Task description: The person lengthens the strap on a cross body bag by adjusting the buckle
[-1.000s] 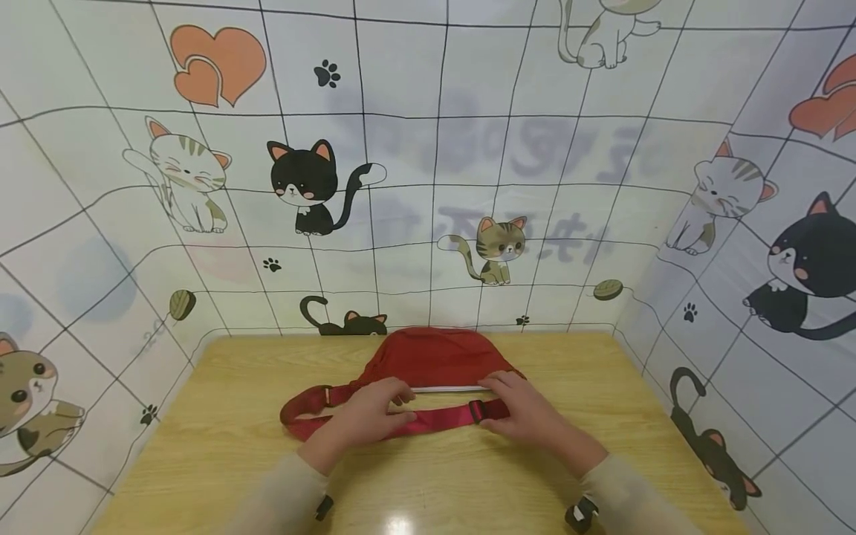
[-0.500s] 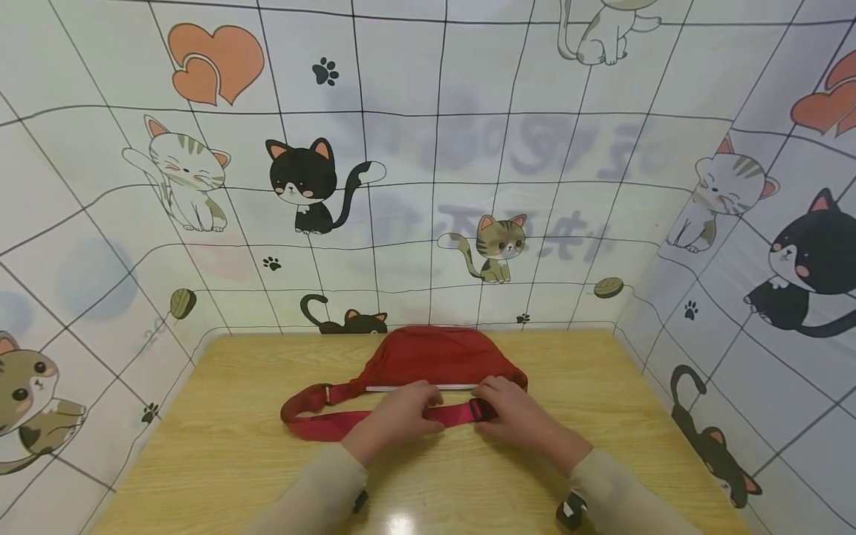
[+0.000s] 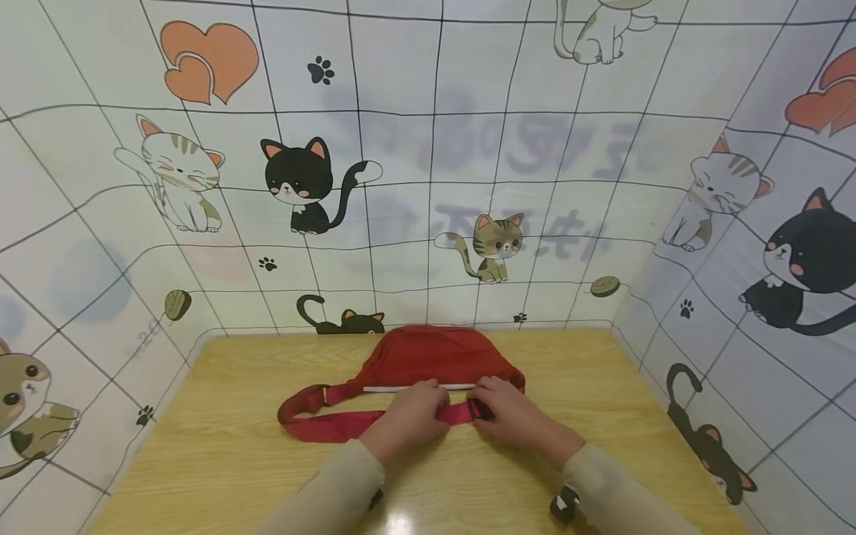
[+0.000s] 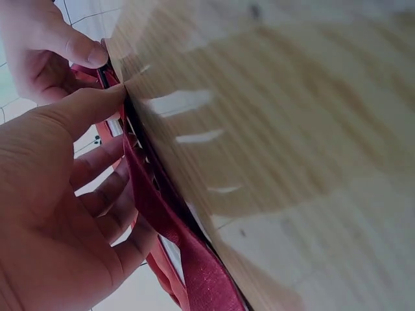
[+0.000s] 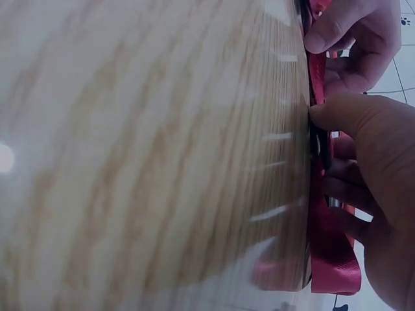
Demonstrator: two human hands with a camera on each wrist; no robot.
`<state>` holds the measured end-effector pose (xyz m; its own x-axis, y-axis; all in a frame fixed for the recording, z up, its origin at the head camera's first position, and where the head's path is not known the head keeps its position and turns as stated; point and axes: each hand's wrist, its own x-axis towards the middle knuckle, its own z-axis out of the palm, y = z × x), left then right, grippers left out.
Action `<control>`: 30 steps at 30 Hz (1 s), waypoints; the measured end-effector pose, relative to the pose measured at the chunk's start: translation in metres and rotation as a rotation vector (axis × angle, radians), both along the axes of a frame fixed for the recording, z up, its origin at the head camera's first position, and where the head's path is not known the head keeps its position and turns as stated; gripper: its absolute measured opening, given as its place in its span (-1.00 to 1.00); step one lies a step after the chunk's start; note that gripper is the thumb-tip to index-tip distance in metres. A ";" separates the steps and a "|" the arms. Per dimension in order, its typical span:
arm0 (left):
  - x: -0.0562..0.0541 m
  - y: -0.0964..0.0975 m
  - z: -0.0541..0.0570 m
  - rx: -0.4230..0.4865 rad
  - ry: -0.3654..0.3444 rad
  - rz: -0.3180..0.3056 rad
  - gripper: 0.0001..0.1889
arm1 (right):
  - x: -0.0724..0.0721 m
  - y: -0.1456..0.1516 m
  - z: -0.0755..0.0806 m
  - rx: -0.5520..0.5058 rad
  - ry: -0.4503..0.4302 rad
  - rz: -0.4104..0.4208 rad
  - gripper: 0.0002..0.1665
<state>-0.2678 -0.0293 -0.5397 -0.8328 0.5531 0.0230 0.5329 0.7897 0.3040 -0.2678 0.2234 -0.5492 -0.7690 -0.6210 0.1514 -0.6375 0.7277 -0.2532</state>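
A red waist bag (image 3: 435, 355) lies at the back of the table, a white-edged zip along its near side. Its crimson strap (image 3: 328, 426) loops out left and runs back across the front. My left hand (image 3: 409, 420) pinches this strap between thumb and fingers, as the left wrist view shows. Just to the right, my right hand (image 3: 513, 417) grips the strap at its black slide buckle (image 3: 473, 409), the thumb (image 5: 331, 111) in front and the fingers behind. A short stretch of strap shows between the hands. My right fingers partly hide the buckle.
The wooden table (image 3: 241, 379) meets a cat-print cloth wall (image 3: 414, 186) right behind the bag, with more of it at both sides. A second strap buckle (image 3: 325, 395) sits near the left loop. Small dark devices (image 3: 564, 505) hang below both wrists.
My left hand has slid right along the strap, near my right hand, and has closed on it. My right hand has shifted slightly left onto the buckle. The bag stays in place.
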 end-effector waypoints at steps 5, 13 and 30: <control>-0.001 0.002 -0.005 -0.008 0.013 -0.002 -0.68 | -0.002 0.002 -0.002 -0.025 -0.023 -0.002 -0.53; -0.001 0.004 0.000 -0.031 0.075 0.024 -0.67 | -0.005 0.007 0.003 -0.119 -0.055 -0.005 -0.51; 0.000 -0.011 0.012 0.127 0.048 0.031 -0.63 | -0.005 0.006 0.017 -0.220 0.040 0.054 -0.45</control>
